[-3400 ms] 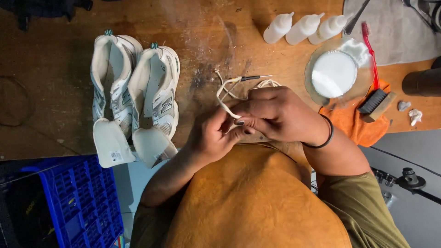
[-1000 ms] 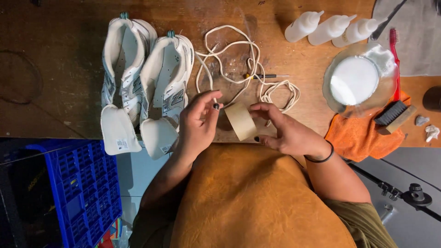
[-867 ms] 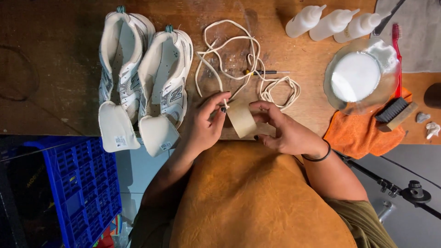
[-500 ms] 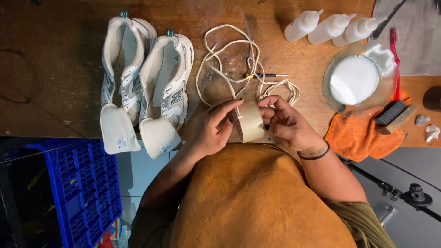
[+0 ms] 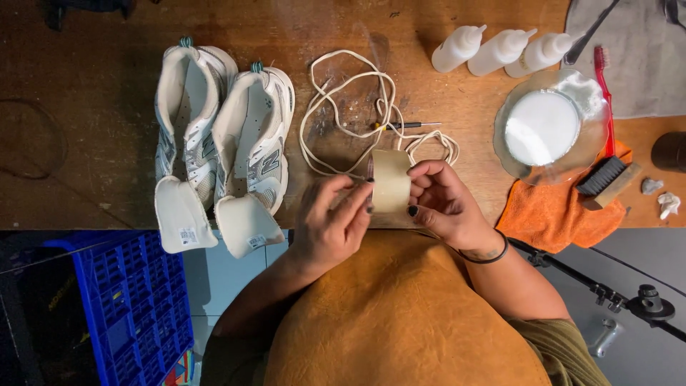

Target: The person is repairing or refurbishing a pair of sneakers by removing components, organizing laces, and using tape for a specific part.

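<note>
Tape roll (image 5: pixel 391 181) pinched between left hand (image 5: pixel 330 227) and right hand (image 5: pixel 444 204), both grips closed on it; laces (image 5: pixel 350 107) beyond, shoes (image 5: pixel 225 143) left, on tabletop (image 5: pixel 86 107).

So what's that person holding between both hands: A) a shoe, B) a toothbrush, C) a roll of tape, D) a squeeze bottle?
C: both the left hand and right hand grip a pale roll of tape above the wooden table, while the shoes lie untouched.
</note>
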